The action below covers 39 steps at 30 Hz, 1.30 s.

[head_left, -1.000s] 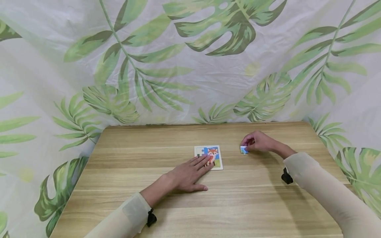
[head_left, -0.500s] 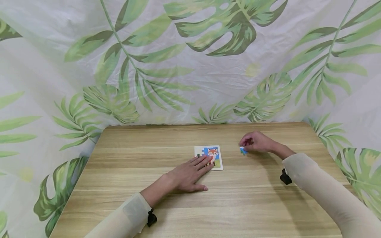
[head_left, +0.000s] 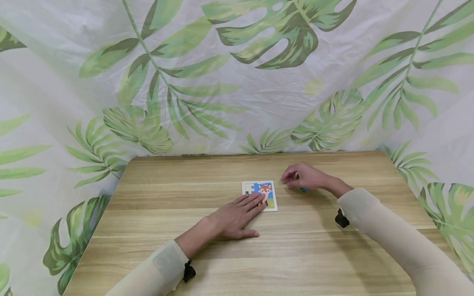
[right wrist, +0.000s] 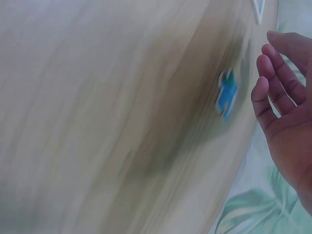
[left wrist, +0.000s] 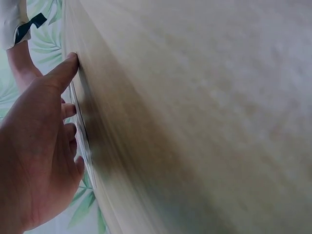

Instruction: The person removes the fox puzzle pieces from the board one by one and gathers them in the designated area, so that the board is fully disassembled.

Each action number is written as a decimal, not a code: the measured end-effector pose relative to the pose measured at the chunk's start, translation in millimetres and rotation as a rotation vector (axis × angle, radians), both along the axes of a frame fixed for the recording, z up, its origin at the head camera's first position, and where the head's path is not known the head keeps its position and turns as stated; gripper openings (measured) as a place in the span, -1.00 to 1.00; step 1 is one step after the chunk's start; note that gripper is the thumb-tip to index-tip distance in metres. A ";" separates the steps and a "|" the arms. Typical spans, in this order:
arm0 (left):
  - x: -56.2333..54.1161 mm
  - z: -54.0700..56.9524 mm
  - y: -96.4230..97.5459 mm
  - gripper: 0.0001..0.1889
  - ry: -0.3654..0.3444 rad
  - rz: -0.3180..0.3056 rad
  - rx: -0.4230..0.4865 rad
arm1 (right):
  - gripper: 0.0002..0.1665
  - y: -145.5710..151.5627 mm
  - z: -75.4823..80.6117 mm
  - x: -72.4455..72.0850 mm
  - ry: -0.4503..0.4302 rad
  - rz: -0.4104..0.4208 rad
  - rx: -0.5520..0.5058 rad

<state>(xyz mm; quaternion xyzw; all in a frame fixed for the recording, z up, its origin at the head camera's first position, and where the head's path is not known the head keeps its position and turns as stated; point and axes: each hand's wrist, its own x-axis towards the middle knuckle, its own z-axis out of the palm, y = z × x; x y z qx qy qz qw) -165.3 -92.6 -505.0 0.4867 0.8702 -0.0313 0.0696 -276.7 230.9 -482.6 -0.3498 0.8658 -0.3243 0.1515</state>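
Note:
A small square fox jigsaw puzzle (head_left: 269, 191) in a white frame lies near the middle of the table, with a pale unfilled patch at its upper left. My left hand (head_left: 237, 218) is laid flat with straight fingers across its lower part, hiding some of the picture. Right of the puzzle, my right hand (head_left: 305, 176) hovers over the table, fingers loosely bent. The right wrist view shows nothing between those fingers. A blue and green puzzle piece (right wrist: 226, 95) lies on the table beneath this hand; in the head view most of it is hidden.
The wood-grain table (head_left: 166, 230) meets a leaf-patterned cloth (head_left: 222, 111) along its back edge. Dark straps with black mounts sit at both sleeve cuffs.
My right hand turned the puzzle piece, let go of it on the table and shifted left toward the puzzle. The left hand has stayed in place.

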 end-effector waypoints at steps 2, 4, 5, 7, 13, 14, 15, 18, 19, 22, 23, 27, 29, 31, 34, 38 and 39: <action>-0.4 0.6 1.0 -0.06 0.013 -0.010 0.006 | -0.75 -6.9 2.3 -1.1 0.006 0.017 0.005; -0.9 1.0 1.9 -0.07 0.021 -0.015 0.010 | -0.74 -13.3 4.9 -2.4 0.013 0.031 0.006; -1.1 1.3 2.5 -0.08 0.024 -0.015 0.009 | -0.73 -16.2 6.0 -3.1 0.014 0.036 0.003; -1.3 1.2 3.7 -0.10 0.030 -0.014 0.004 | -0.73 -22.0 8.2 -4.6 0.008 0.048 -0.010; -0.3 -0.6 6.7 -0.12 0.041 -0.003 -0.001 | -0.70 -39.1 10.6 -11.2 -0.010 0.108 -0.029; 0.1 -0.4 7.1 -0.12 0.035 -0.001 0.000 | -0.69 -42.1 11.4 -12.1 -0.011 0.121 -0.023; 0.5 -0.4 7.5 -0.12 0.034 0.001 0.001 | -0.68 -44.9 11.8 -13.5 -0.008 0.134 -0.016; 1.7 0.2 8.3 -0.09 0.023 0.009 0.003 | -0.65 -53.9 14.4 -16.8 -0.002 0.180 0.006; 2.1 0.0 8.5 -0.08 0.017 0.012 0.001 | -0.64 -56.9 14.5 -18.4 0.005 0.195 0.017; 2.5 0.5 9.0 -0.05 -0.004 0.024 -0.009 | -0.61 -65.5 15.9 -21.4 -0.005 0.225 0.048; 2.7 1.1 9.3 -0.04 -0.009 0.027 -0.014 | -0.60 -68.2 16.0 -22.3 -0.011 0.235 0.057; 3.2 3.0 10.6 -0.03 -0.026 0.038 -0.020 | -0.58 -78.3 15.4 -23.2 -0.023 0.265 0.085; 3.7 4.2 11.8 -0.02 -0.031 0.045 -0.020 | -0.57 -83.0 14.2 -23.6 -0.022 0.281 0.093; 3.8 4.7 13.0 -0.02 -0.034 0.051 -0.022 | -0.57 -86.6 12.7 -24.1 -0.028 0.287 0.099; 3.5 5.3 13.9 -0.01 -0.030 0.051 -0.037 | -0.55 -90.6 11.1 -25.7 -0.046 0.290 0.113; 3.6 6.5 13.4 -0.01 -0.023 0.041 -0.051 | -0.54 -94.9 11.3 -27.0 -0.063 0.305 0.120; 3.6 6.4 13.2 0.00 -0.020 0.038 -0.052 | -0.53 -96.2 11.4 -27.6 -0.061 0.310 0.125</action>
